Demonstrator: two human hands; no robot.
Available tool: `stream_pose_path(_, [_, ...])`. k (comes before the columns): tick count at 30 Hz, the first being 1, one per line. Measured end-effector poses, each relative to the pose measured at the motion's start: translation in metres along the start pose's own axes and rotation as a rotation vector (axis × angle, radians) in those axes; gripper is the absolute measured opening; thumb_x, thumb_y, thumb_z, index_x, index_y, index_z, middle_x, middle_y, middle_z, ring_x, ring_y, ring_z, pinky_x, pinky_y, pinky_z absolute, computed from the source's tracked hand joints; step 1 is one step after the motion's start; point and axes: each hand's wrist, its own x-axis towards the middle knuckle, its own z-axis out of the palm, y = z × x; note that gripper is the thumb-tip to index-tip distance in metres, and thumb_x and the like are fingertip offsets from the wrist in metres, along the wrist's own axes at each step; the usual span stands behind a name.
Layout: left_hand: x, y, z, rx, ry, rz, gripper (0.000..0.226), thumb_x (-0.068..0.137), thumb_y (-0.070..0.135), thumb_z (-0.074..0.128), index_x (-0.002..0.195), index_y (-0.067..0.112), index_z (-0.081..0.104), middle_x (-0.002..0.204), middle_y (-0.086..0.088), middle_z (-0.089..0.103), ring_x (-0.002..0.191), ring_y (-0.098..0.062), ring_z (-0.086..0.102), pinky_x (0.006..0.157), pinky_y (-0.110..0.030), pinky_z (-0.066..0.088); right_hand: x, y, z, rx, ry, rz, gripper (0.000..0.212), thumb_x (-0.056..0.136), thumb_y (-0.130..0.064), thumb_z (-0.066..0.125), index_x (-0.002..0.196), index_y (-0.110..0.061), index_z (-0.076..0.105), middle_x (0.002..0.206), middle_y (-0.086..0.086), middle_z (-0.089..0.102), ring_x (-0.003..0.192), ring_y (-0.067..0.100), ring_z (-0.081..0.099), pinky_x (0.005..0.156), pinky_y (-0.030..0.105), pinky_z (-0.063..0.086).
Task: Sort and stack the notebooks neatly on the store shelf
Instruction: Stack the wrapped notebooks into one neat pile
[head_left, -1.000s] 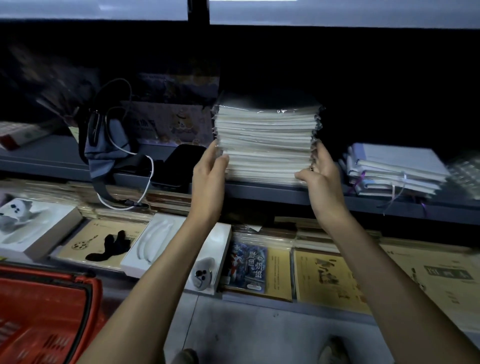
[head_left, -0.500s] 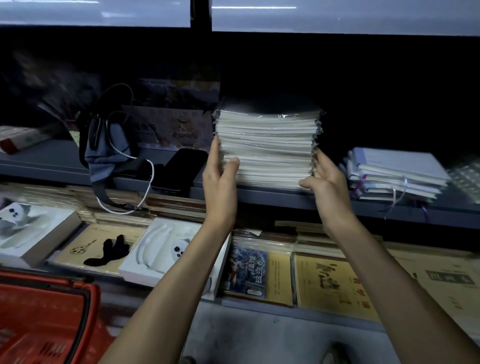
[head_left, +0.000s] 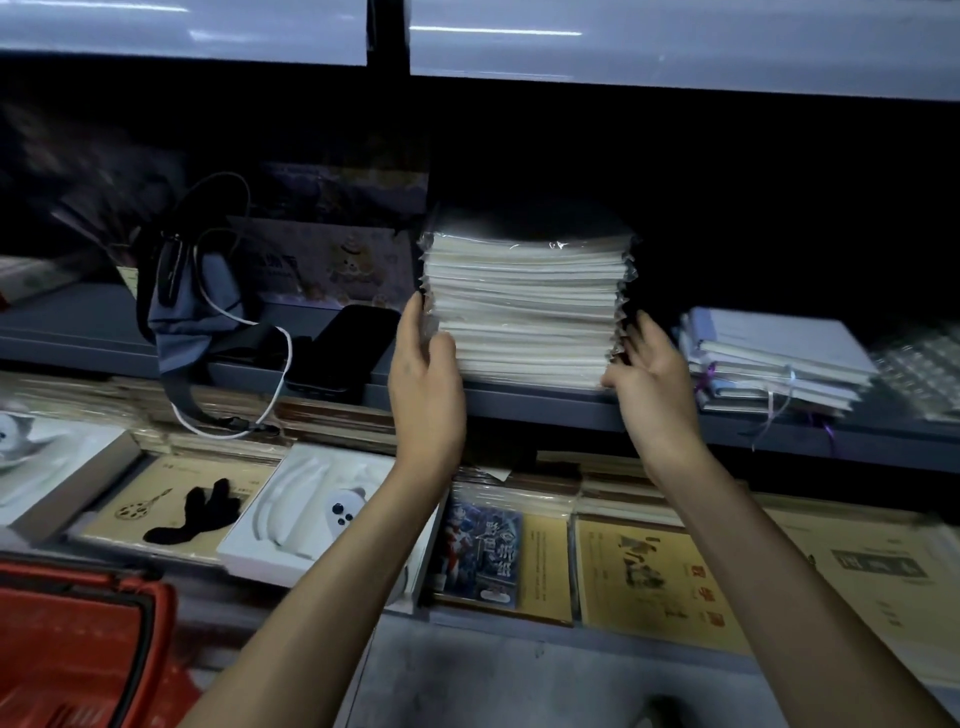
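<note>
In the head view, a tall stack of plastic-wrapped notebooks (head_left: 524, 306) sits at the front of the middle shelf (head_left: 519, 408), its lowest copies right at the shelf lip. The left hand (head_left: 423, 384) lies flat against the stack's left side, fingers straight and close together, thumb across the front face. The right hand (head_left: 649, 384) mirrors it on the right side, fingers straight along the crinkled wrapper edges. Neither hand curls round anything. This two-sided press looks meant to square the slippery sleeves into one column.

Room is tight on the right, where a pile of ribbon-tied notebooks (head_left: 769, 358) lies near the right hand. On the left, a black case (head_left: 348, 348) lies just beside the left hand, with a grey pouch (head_left: 192, 317) further along. Dark open depth shows behind the stack, so pushing it back seems possible.
</note>
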Motion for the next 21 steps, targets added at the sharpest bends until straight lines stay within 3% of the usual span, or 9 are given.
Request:
stream_pose_path(2, [-0.005, 0.000, -0.001, 0.035, 0.024, -0.040, 0.055, 0.106, 0.018, 0.043, 0.160, 0.023, 0.040, 0.142, 0.011, 0.058, 0.125, -0.002, 0.056, 0.105, -0.024, 0.043, 0.000, -0.001, 0.000, -0.095, -0.004, 0.009, 0.077, 0.094, 0.008, 0.048, 0.162, -0.022, 0.028, 0.155, -0.008, 0.044, 0.134, 0.012, 0.052, 0.105, 0.021, 0.042])
stream_pose_path(4, [-0.005, -0.002, -0.005, 0.109, -0.021, -0.018, 0.054, 0.099, 0.012, 0.048, 0.153, 0.019, 0.045, 0.117, 0.010, 0.067, 0.108, -0.015, 0.066, 0.092, -0.034, 0.051, -0.003, -0.002, 0.001, -0.299, -0.018, -0.028, 0.068, 0.098, 0.000, 0.049, 0.160, -0.021, 0.033, 0.137, -0.007, 0.054, 0.111, 0.016, 0.064, 0.081, 0.022, 0.046])
stream_pose_path(6, [-0.003, -0.006, -0.008, 0.202, -0.068, 0.000, 0.048, 0.095, 0.009, 0.053, 0.142, 0.015, 0.051, 0.088, 0.020, 0.066, 0.077, 0.000, 0.063, 0.071, -0.027, 0.047, -0.007, -0.001, 0.002, -0.506, 0.001, -0.073, 0.060, 0.102, -0.012, 0.052, 0.160, -0.019, 0.033, 0.122, -0.003, 0.060, 0.103, 0.025, 0.065, 0.080, 0.028, 0.045])
stream_pose_path(8, [0.001, -0.008, -0.013, 0.268, -0.071, 0.016, 0.033, 0.091, 0.007, 0.058, 0.122, 0.017, 0.061, 0.067, 0.021, 0.059, 0.062, 0.001, 0.055, 0.061, -0.021, 0.039, -0.007, 0.003, 0.002, -0.583, -0.005, -0.099, 0.061, 0.102, -0.018, 0.057, 0.158, -0.019, 0.034, 0.133, 0.004, 0.063, 0.116, 0.030, 0.063, 0.093, 0.034, 0.050])
stream_pose_path(9, [0.003, -0.009, -0.014, 0.291, -0.066, 0.031, 0.031, 0.089, 0.009, 0.062, 0.118, 0.019, 0.063, 0.066, 0.019, 0.058, 0.061, 0.001, 0.055, 0.062, -0.021, 0.039, -0.006, 0.005, 0.002, -0.584, -0.021, -0.095, 0.063, 0.101, -0.018, 0.059, 0.159, -0.020, 0.033, 0.141, 0.006, 0.059, 0.123, 0.031, 0.060, 0.100, 0.036, 0.049])
stream_pose_path(12, [0.009, -0.012, -0.015, 0.409, -0.062, 0.081, 0.037, 0.086, 0.021, 0.077, 0.122, 0.020, 0.064, 0.075, 0.015, 0.061, 0.070, -0.003, 0.058, 0.069, -0.027, 0.042, -0.004, 0.006, -0.001, -0.514, -0.048, -0.051, 0.069, 0.101, -0.015, 0.064, 0.161, -0.021, 0.030, 0.145, 0.009, 0.057, 0.128, 0.030, 0.057, 0.102, 0.033, 0.042])
stream_pose_path(17, [0.013, -0.014, -0.015, 0.505, -0.051, 0.165, 0.057, 0.080, 0.030, 0.090, 0.127, 0.016, 0.062, 0.108, 0.000, 0.075, 0.102, -0.024, 0.070, 0.088, -0.040, 0.057, 0.002, 0.009, -0.005, -0.482, 0.028, -0.097, 0.074, 0.091, -0.021, 0.078, 0.156, -0.020, 0.042, 0.148, 0.006, 0.058, 0.137, 0.024, 0.053, 0.115, 0.044, 0.042])
stream_pose_path(21, [0.023, -0.014, -0.019, 0.569, -0.073, 0.165, 0.062, 0.075, 0.034, 0.093, 0.125, 0.015, 0.063, 0.106, -0.003, 0.076, 0.100, -0.026, 0.071, 0.087, -0.042, 0.058, 0.005, 0.013, -0.007, -0.449, 0.046, -0.112, 0.078, 0.086, -0.024, 0.083, 0.154, -0.021, 0.045, 0.144, 0.006, 0.060, 0.135, 0.022, 0.055, 0.114, 0.046, 0.044])
